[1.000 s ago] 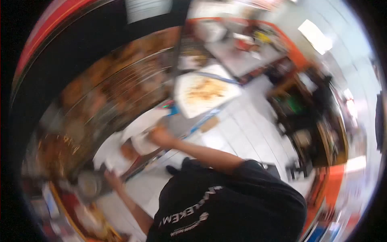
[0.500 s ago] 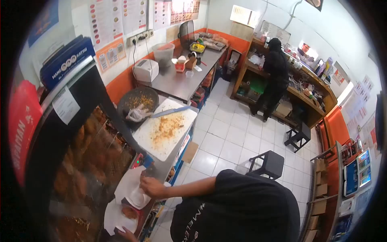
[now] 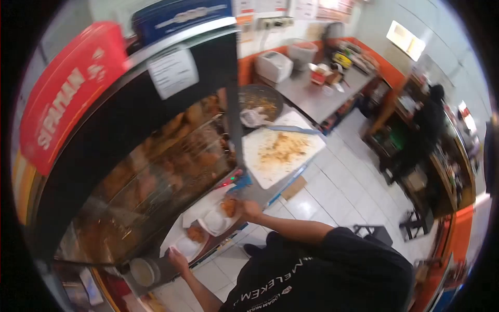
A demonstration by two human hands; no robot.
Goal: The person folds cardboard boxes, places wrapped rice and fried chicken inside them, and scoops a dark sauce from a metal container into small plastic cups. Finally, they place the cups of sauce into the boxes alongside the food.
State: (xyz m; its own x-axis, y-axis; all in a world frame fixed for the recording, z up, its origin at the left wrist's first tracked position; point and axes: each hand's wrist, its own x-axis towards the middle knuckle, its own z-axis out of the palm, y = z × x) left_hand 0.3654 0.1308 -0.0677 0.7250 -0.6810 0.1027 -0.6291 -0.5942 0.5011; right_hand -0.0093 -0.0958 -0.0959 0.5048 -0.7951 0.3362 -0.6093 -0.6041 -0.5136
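Two white paper boxes lie open side by side below the glass display case. The lower box (image 3: 186, 250) holds white rice and a brown fried piece (image 3: 196, 234); my left hand (image 3: 178, 259) pinches its near left edge. In the upper box (image 3: 212, 224) there is more rice, with an orange-brown fried piece (image 3: 228, 207) beside it. My right hand (image 3: 250, 211) is closed at that box's right edge, next to the fried piece. Its fingertips are blurred and partly hidden.
Behind my right hand lies a white cutting board (image 3: 278, 156) with crumbs and a blue knife (image 3: 293, 129). A dark pan (image 3: 260, 101) sits behind it. A round container (image 3: 144, 272) stands left of the boxes. A person in black (image 3: 430, 122) stands by the far shelves.
The view has swung left, so the scene shifts right. My left hand and forearm now show more fully. A fried piece is now visible in the upper box, with my right hand at its right.
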